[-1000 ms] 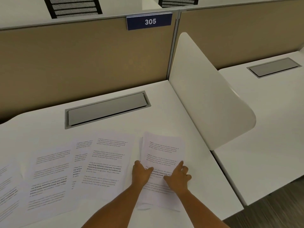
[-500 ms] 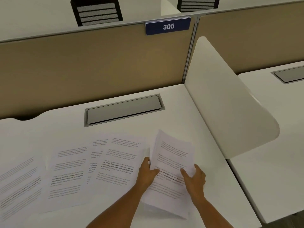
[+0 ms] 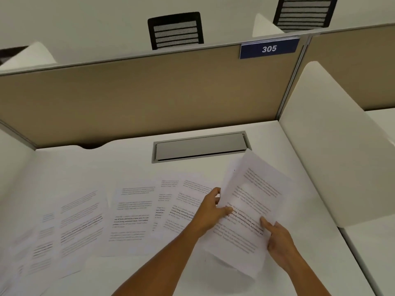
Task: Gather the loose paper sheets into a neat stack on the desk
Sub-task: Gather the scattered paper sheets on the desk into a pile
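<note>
Now both hands (image 3: 245, 223) grip one stack (image 3: 248, 212); about five loose sheets (image 3: 132, 214) lie left.

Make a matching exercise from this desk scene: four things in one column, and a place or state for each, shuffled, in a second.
Things
1. bundle of papers
2. loose sheets
3. number sign
4. grey flap

Places or states
A. set into the desk surface
B. fixed at the top of the tan partition
C. held up by both hands, left and right
D. spread flat on the desk

Pairs: 1-C, 2-D, 3-B, 4-A
</note>
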A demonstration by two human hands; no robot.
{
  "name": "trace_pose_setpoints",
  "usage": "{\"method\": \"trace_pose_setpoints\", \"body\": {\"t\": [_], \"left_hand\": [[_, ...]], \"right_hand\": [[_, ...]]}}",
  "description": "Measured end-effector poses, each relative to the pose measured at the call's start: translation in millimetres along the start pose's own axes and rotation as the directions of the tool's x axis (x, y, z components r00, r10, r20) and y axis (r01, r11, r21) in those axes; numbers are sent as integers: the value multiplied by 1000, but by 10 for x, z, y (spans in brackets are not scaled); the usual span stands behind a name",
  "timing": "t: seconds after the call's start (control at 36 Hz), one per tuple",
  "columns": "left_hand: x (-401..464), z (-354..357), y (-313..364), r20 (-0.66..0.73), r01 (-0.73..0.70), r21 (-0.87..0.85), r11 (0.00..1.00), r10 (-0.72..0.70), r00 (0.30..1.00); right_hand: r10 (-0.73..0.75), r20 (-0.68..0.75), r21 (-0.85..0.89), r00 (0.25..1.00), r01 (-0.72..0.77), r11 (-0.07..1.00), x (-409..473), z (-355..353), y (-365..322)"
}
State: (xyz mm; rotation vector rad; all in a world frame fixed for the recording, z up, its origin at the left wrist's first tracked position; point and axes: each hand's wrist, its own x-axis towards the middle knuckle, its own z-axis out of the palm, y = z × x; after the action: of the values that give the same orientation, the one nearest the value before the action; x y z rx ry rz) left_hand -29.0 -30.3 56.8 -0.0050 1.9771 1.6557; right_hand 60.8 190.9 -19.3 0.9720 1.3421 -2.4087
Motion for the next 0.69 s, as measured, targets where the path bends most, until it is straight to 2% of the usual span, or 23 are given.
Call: {"method": "trace_pose_setpoints", "body": {"t": [0.19,0.39,0.53,0.61,0.69], "left_hand": [[-91,-572,-220,-161,-37,82,996,50,986],[-141,-922,-642,-261,67,199,978,-13,965],[-127,-1078,-831,-291,145,229,963,-74,954],[-51,-1175,-958,-303,181,263,948,-97,948],[31,-1228,-1031,-319,244,319,916,-139,938]], "right_hand": [[-31,-151,-275,988,-12,961,-125,543,206],[-80,-279,-449,957,-56,892,-94,1287,568],[-49,-403,-525,914,-188,830,-34,1671,750],[-105,-415,-654,904,-217,725,71,1820,827],[-166,-422,-813,891,-290,505,159,1945,841]]}}
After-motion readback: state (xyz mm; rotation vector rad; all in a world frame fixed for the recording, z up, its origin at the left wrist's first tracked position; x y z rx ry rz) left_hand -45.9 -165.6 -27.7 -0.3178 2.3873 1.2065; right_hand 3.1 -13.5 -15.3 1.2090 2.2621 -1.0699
